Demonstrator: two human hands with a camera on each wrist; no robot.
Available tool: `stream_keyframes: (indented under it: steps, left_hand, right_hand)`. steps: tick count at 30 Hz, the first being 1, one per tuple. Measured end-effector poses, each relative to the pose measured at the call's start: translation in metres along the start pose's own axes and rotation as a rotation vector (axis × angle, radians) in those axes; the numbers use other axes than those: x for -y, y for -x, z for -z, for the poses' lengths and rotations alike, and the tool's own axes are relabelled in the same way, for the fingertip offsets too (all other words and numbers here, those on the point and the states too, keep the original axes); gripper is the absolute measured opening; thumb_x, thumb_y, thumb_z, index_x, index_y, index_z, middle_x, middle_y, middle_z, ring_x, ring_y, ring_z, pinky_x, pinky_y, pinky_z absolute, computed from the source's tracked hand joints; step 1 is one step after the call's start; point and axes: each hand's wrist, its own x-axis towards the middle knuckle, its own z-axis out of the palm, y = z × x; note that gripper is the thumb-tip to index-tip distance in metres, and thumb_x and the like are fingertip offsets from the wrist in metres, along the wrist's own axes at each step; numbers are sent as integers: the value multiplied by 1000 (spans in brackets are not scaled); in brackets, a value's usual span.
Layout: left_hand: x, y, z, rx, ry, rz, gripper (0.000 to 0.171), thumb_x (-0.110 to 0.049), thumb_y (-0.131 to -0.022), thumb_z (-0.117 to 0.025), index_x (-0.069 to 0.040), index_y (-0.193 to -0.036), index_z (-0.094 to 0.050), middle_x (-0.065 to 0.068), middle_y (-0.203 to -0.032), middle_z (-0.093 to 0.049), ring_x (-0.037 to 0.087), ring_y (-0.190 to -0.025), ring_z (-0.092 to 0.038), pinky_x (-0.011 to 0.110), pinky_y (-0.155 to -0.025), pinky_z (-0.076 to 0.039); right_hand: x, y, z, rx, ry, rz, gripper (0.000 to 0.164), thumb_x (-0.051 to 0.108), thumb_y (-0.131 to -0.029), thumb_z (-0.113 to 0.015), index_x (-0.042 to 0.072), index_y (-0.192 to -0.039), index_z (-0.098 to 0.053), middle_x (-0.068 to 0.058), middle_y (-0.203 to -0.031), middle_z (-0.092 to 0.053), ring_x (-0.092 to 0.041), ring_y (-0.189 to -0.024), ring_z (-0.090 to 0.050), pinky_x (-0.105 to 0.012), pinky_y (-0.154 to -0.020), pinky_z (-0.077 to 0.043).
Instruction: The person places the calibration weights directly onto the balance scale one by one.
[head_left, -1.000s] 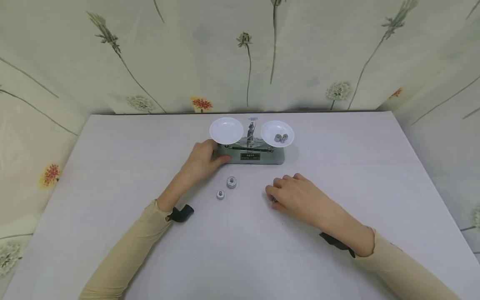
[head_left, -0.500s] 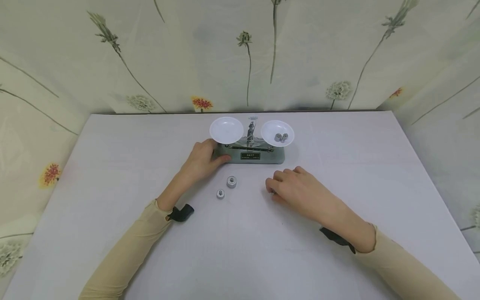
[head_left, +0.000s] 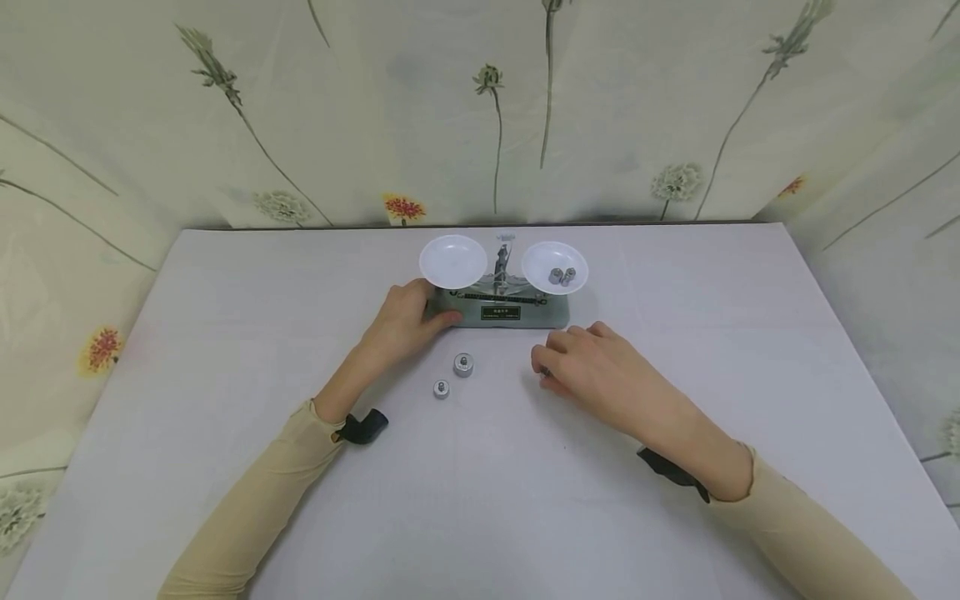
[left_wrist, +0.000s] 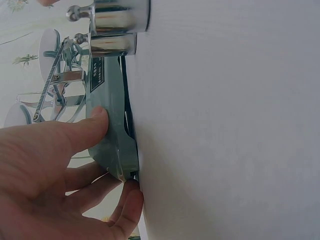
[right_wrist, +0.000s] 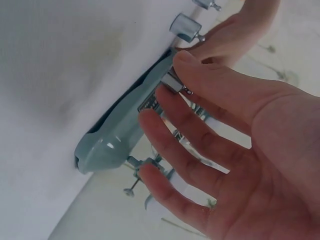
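Observation:
A green-based balance scale (head_left: 528,312) stands near the far side of the table. Its left end is gripped by my left hand (head_left: 401,323), thumb on the front and fingers around the end and back. My right hand (head_left: 600,375), in front of the scale's right end, pinches a small metal weight (right_wrist: 171,81) between thumb and index finger, the other fingers loosely bent. In the right white pan (head_left: 537,260) sit two small weights (head_left: 556,276); the left white pan (head_left: 453,261) holds nothing. A larger knobbed weight (head_left: 463,366) and a smaller one (head_left: 441,390) stand before the scale.
White cloth covers the table (head_left: 480,500). Behind its far edge hangs a flower-print curtain (head_left: 337,108). A black strap (head_left: 363,426) is on the left wrist, and another black strap (head_left: 671,473) on the right.
My right hand has risen slightly away from the table and towards the scale, with the weight in its fingers. The left hand and the scale have stayed in place.

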Motion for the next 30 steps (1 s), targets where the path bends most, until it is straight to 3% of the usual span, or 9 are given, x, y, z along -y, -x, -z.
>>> stream_keyframes:
  steps: [11, 20, 30]
  left_hand:
    - [0, 1, 0, 0, 7, 5, 40, -31, -98, -82, 3, -113, -68, 12, -89, -64, 22, -78, -46, 31, -65, -32]
    - [1, 0, -1, 2, 2, 9, 39, -31, -98, -82, 2, -112, -68, 11, -88, -62, 21, -77, -45, 31, -65, -32]
    - [0, 0, 0, -2, 8, 11, 44, -32, -98, -81, 3, -120, -68, 15, -97, -70, 23, -81, -48, 31, -67, -34]
  right_hand:
    - [-3, -10, 11, -128, -11, -12, 18, 21, -94, -86, 17, -110, -78, -1, -102, -75, -24, -96, -73, -46, -91, -57]
    - [-11, -15, 24, -158, -25, -51, 20, 22, -95, -85, 17, -112, -77, -4, -104, -76, -28, -97, -72, -47, -88, -54]
    - [-16, -21, 32, -193, -34, -50, 19, 20, -94, -85, 15, -110, -76, -4, -100, -74, -28, -91, -69, -48, -86, -54]
